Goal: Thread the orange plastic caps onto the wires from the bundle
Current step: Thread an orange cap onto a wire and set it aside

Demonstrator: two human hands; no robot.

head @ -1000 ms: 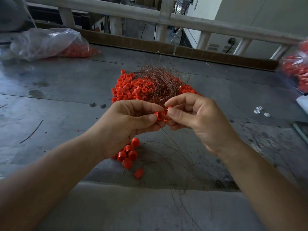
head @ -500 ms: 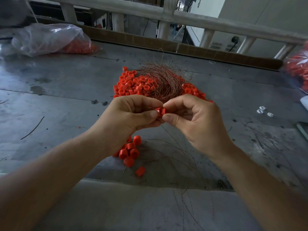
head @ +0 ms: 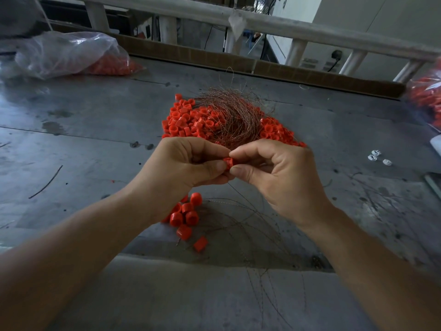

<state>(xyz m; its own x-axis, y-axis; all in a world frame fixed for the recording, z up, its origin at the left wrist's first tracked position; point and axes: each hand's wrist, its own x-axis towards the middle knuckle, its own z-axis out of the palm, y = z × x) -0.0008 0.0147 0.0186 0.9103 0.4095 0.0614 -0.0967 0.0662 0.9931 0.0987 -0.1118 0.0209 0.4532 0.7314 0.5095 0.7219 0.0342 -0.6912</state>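
Observation:
Both hands meet above the grey table (head: 78, 149). My left hand (head: 183, 168) and my right hand (head: 276, 173) pinch one orange cap (head: 228, 161) between thumbs and forefingers. Just behind them lies a heap of orange caps (head: 188, 120) with a tangled bundle of copper wires (head: 233, 115) on top. Thin wires (head: 241, 194) trail down from the hands toward the table's front edge. Several caps (head: 185, 213) lie in a small cluster below my left wrist. Whether a wire runs through the held cap is hidden by my fingers.
A clear plastic bag with orange caps (head: 71, 53) lies at the back left, another bag of caps (head: 427, 96) at the right edge. Small white parts (head: 377, 157) sit to the right. A loose wire piece (head: 46, 182) lies at left. A wooden rail (head: 262, 22) runs behind.
Both hands stay together on the cap with only small finger shifts. The view has tilted slightly, so the heap and hands sit a little lower in the picture.

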